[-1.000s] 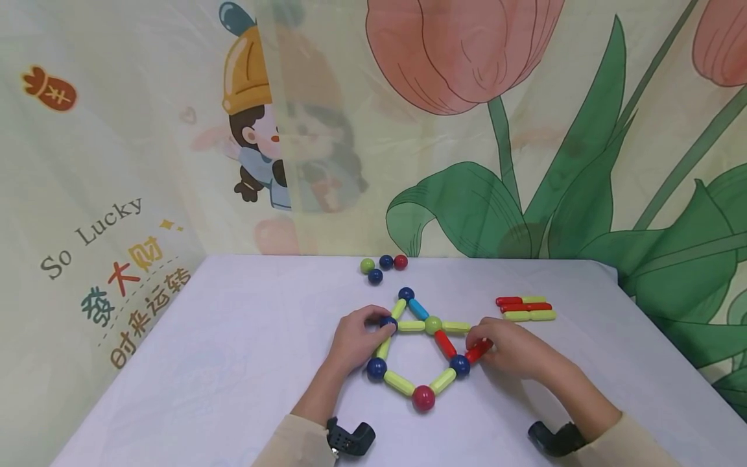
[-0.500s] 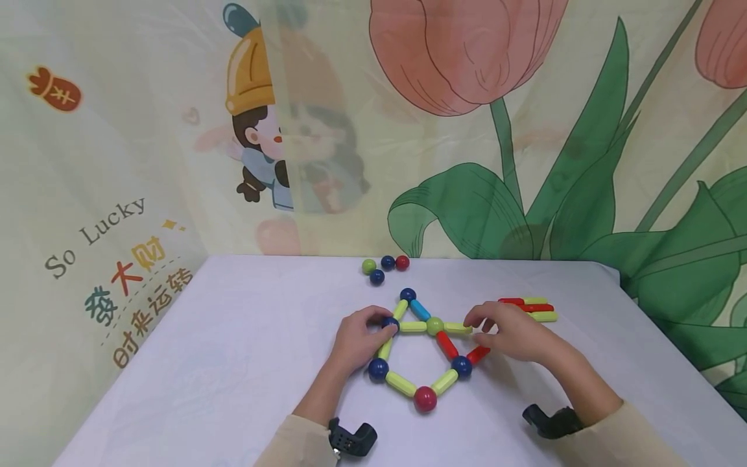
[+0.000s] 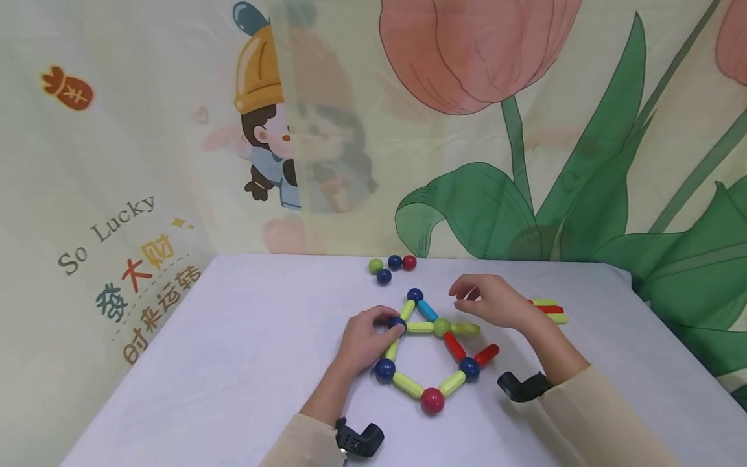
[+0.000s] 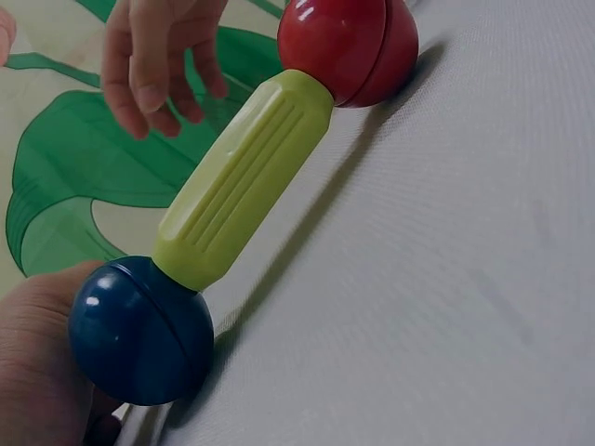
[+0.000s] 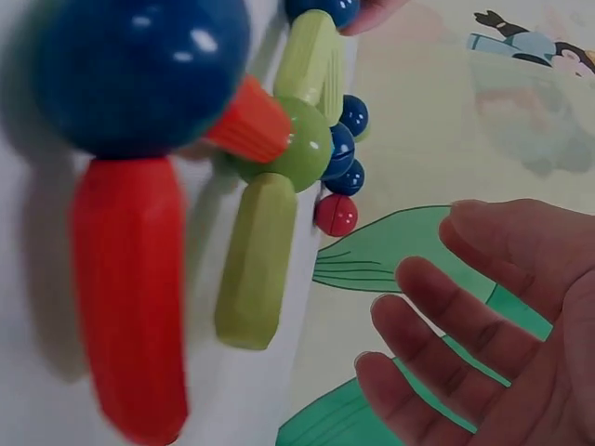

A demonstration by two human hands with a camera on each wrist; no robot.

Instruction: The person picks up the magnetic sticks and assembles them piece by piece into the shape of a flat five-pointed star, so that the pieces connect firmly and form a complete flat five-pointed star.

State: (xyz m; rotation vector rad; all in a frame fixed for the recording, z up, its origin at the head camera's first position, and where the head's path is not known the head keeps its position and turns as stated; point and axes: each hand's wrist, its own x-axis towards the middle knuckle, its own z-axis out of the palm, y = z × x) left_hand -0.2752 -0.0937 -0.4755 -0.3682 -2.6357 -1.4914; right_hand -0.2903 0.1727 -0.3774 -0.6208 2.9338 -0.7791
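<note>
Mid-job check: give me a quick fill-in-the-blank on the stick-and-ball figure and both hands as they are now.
The left hand pinches a ____ ball of the figure.
The right hand hovers over the table holding ____.
The ball at the figure's near tip is ____.
The loose balls by the far edge number ____.

Missing words: blue; nothing; red; four

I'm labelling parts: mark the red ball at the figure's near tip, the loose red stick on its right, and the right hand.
red ball (image 3: 432, 400), head view, its top.
loose red stick (image 3: 487, 355), head view, mid-length.
right hand (image 3: 493, 302), head view, its back.
</note>
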